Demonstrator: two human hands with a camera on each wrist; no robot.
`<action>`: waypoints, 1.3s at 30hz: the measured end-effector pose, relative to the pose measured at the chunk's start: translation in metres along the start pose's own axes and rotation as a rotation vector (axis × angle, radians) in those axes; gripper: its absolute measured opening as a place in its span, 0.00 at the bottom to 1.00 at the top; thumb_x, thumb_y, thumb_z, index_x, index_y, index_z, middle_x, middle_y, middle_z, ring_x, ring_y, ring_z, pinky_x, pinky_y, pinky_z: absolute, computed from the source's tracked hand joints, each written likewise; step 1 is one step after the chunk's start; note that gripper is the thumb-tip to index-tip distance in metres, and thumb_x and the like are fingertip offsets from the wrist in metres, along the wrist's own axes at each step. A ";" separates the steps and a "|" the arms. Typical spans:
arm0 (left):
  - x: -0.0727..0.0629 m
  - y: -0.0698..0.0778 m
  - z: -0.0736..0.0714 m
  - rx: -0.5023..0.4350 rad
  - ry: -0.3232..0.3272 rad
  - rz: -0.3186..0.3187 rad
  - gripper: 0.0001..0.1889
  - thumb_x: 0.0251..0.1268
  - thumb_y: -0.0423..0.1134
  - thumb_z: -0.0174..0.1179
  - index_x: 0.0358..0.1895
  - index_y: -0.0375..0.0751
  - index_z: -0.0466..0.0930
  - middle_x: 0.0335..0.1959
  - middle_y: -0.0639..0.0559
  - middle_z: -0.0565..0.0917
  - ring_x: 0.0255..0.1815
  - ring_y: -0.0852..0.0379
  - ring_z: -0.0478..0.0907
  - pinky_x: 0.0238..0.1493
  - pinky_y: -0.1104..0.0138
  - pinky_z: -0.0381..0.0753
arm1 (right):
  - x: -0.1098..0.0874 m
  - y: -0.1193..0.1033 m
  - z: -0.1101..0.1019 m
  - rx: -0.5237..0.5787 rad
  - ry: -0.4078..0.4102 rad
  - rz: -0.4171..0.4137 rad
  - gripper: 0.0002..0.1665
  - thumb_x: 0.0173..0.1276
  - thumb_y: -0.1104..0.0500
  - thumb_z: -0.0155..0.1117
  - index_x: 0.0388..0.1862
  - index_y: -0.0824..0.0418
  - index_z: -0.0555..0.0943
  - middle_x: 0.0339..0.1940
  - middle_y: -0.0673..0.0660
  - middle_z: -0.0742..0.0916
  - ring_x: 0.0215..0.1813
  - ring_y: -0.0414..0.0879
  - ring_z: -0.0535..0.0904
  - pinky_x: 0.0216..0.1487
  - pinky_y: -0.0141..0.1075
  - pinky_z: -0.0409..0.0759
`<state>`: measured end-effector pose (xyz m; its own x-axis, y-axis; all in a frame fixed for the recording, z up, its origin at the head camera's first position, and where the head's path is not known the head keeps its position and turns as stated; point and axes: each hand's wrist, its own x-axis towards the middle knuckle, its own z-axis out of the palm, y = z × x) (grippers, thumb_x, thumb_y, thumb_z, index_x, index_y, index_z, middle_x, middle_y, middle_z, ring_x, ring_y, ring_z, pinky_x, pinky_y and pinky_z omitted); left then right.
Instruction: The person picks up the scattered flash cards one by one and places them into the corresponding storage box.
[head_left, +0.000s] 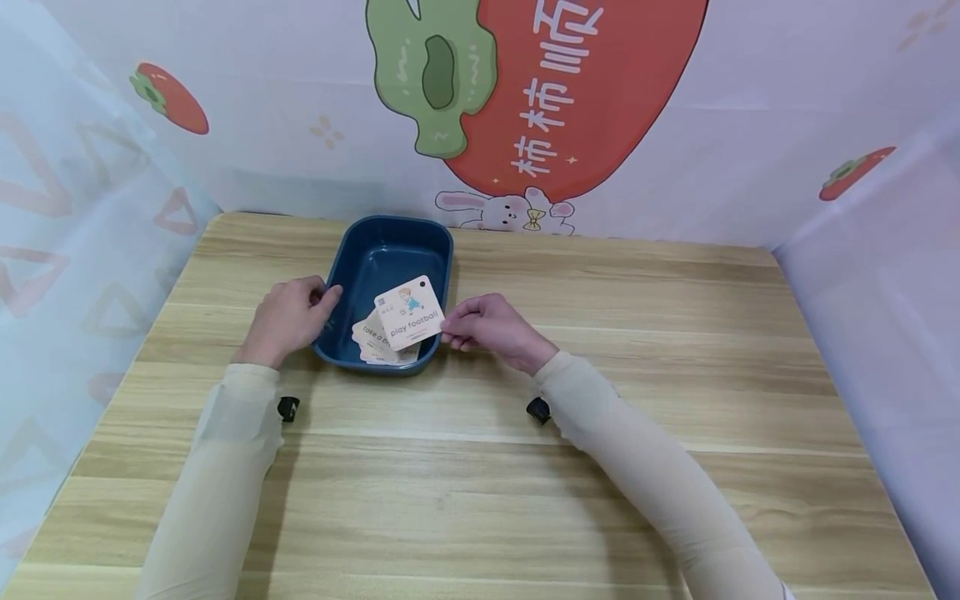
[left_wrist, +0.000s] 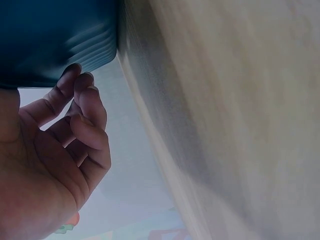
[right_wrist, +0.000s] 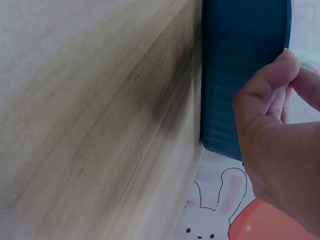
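Observation:
A dark blue rectangular plastic bin (head_left: pixel 382 237) stands on the wooden table. My left hand (head_left: pixel 291 317) holds its left rim, thumb over the edge; in the left wrist view the curled fingers (left_wrist: pixel 92 107) touch the bin's outer wall (left_wrist: pixel 75 30). With thumb and fingertips, my right hand (head_left: pixel 495 329) pinches the lower right corner of a white square card (head_left: pixel 408 310), which reads "play football" and shows a cartoon child with a ball. The card is tilted above the bin's near right part. Several more cards (head_left: pixel 369 333) lie overlapping in the bin, partly hidden beneath it.
The light wood table (head_left: pixel 450 500) extends around the bin, towards the right and the front. Behind it hangs a white cloth (head_left: pixel 285 167) printed with persimmons and a rabbit. Small black pieces (head_left: pixel 288 408) show beside both wrists.

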<state>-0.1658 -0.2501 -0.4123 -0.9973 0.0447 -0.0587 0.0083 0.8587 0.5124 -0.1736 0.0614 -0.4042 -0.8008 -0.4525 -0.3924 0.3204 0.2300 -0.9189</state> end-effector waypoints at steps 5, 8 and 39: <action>0.000 0.000 0.000 -0.001 0.006 0.001 0.26 0.81 0.55 0.45 0.43 0.33 0.79 0.28 0.42 0.78 0.28 0.46 0.74 0.25 0.59 0.71 | 0.003 -0.001 0.004 -0.071 0.035 -0.021 0.08 0.74 0.63 0.64 0.43 0.68 0.84 0.35 0.60 0.88 0.33 0.46 0.80 0.38 0.32 0.82; 0.000 -0.001 0.001 -0.004 0.006 0.006 0.26 0.81 0.55 0.45 0.43 0.33 0.79 0.28 0.42 0.78 0.27 0.46 0.74 0.25 0.59 0.70 | 0.003 -0.001 0.007 -0.122 0.071 -0.032 0.07 0.73 0.62 0.67 0.41 0.67 0.84 0.33 0.59 0.88 0.32 0.46 0.80 0.37 0.32 0.81; 0.001 -0.001 0.002 -0.005 0.024 0.045 0.24 0.81 0.54 0.45 0.38 0.34 0.78 0.25 0.44 0.76 0.26 0.48 0.73 0.24 0.60 0.69 | -0.015 0.001 -0.010 -0.414 0.198 -0.127 0.13 0.70 0.49 0.70 0.34 0.58 0.83 0.29 0.56 0.84 0.33 0.51 0.78 0.33 0.38 0.74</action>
<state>-0.1666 -0.2500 -0.4149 -0.9974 0.0710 -0.0152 0.0529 0.8537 0.5181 -0.1667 0.0774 -0.3985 -0.9144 -0.3359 -0.2259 0.0172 0.5253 -0.8508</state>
